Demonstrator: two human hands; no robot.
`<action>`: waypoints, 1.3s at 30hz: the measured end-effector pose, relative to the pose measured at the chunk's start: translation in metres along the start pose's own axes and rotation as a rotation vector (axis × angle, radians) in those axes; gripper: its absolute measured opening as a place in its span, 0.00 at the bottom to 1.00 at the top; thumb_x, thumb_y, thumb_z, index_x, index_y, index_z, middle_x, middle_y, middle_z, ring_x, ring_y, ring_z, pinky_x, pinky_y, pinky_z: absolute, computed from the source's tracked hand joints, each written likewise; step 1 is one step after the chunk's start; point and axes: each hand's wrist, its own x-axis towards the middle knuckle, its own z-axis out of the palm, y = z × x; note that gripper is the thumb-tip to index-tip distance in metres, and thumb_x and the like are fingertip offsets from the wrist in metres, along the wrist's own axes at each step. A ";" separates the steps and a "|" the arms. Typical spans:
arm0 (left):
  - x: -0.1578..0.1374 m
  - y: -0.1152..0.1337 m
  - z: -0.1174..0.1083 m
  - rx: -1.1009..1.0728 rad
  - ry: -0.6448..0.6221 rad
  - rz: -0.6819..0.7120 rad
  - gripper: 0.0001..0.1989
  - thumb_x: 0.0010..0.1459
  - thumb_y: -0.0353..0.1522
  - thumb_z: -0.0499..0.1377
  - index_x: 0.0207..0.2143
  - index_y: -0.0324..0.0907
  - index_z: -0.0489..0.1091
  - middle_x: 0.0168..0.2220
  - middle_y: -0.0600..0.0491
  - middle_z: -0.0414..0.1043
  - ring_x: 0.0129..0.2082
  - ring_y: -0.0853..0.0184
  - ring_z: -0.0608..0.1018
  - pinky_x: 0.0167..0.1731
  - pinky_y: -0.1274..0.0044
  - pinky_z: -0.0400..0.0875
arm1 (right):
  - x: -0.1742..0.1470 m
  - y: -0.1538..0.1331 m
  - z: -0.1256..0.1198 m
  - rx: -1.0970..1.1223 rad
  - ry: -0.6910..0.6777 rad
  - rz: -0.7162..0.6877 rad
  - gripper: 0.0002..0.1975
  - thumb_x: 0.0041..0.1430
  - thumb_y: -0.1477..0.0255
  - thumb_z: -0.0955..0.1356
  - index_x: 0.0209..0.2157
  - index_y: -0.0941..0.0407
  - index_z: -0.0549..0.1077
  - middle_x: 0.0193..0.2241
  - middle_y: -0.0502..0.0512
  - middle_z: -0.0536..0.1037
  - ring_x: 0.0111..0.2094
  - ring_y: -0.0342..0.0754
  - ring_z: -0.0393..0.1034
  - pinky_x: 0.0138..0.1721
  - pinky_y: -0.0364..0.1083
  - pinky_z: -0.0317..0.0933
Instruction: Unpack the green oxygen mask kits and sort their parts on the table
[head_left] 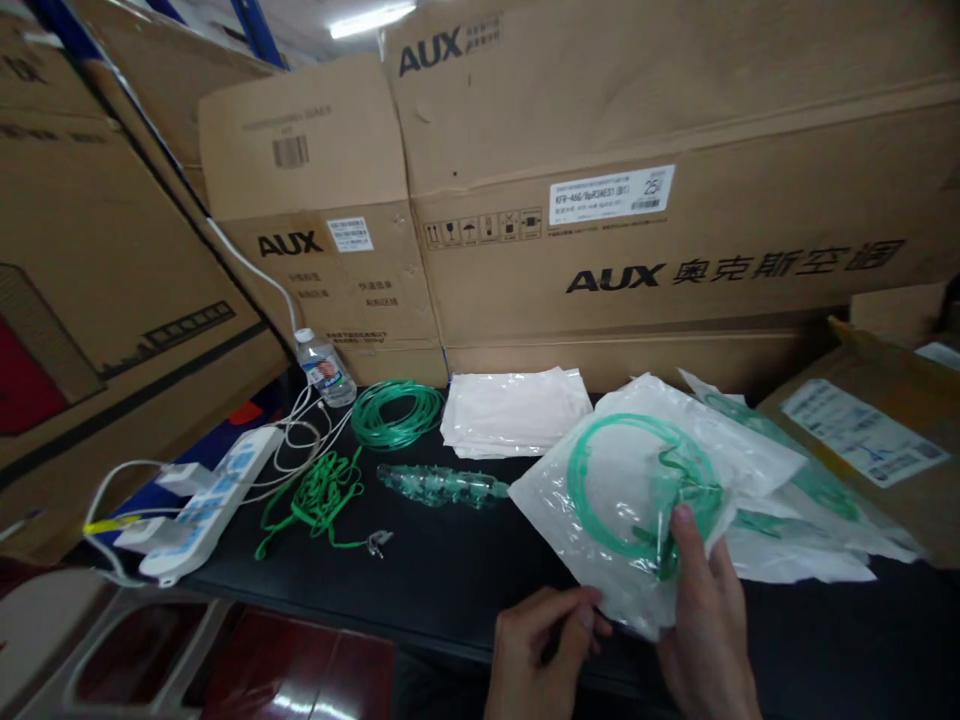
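A clear-fronted white plastic bag (pixel 547 490) is tilted up over the right part of the black table. Inside it show a coil of green tubing (pixel 581 470) and a green see-through piece that looks like a breathing mask. My right hand (pixel 705 610) grips the bag's lower right side, thumb on the front. At the bottom edge, my left hand (pixel 551 640) is closed, thumb and forefinger pinching the bag's lower corner. More bags with green contents (pixel 810 540) lie behind and to the right.
Left of the bag lie stacked stemlike clear green pieces (pixel 442 485), flat white packets (pixel 517 410), coiled green tubing (pixel 397 445) and tangled green cord (pixel 322 495). A power strip (pixel 217 500), cables and a water bottle (pixel 326 370) stand farther left. Cardboard boxes (pixel 510 300) line the back; an open carton (pixel 892 400) sits right.
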 end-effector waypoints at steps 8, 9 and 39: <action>0.018 0.001 -0.006 -0.268 0.084 -0.234 0.30 0.48 0.54 0.71 0.41 0.37 0.84 0.28 0.46 0.81 0.27 0.64 0.77 0.27 0.76 0.73 | -0.009 0.023 -0.006 0.065 -0.012 0.057 0.32 0.61 0.49 0.70 0.61 0.51 0.70 0.46 0.53 0.81 0.34 0.49 0.77 0.39 0.48 0.74; 0.018 -0.002 -0.005 -0.292 0.091 -0.241 0.32 0.46 0.55 0.71 0.41 0.37 0.84 0.29 0.45 0.81 0.28 0.63 0.78 0.27 0.76 0.73 | -0.008 0.027 -0.009 0.047 -0.015 0.058 0.34 0.61 0.48 0.69 0.62 0.52 0.69 0.47 0.56 0.81 0.36 0.51 0.78 0.39 0.49 0.74; -0.005 -0.020 -0.020 -0.321 -0.005 -0.290 0.34 0.49 0.59 0.67 0.41 0.39 0.77 0.29 0.52 0.78 0.26 0.65 0.79 0.30 0.77 0.73 | 0.028 -0.014 -0.012 -0.423 0.055 -0.053 0.32 0.61 0.44 0.65 0.42 0.61 0.77 0.30 0.55 0.81 0.34 0.56 0.74 0.36 0.50 0.68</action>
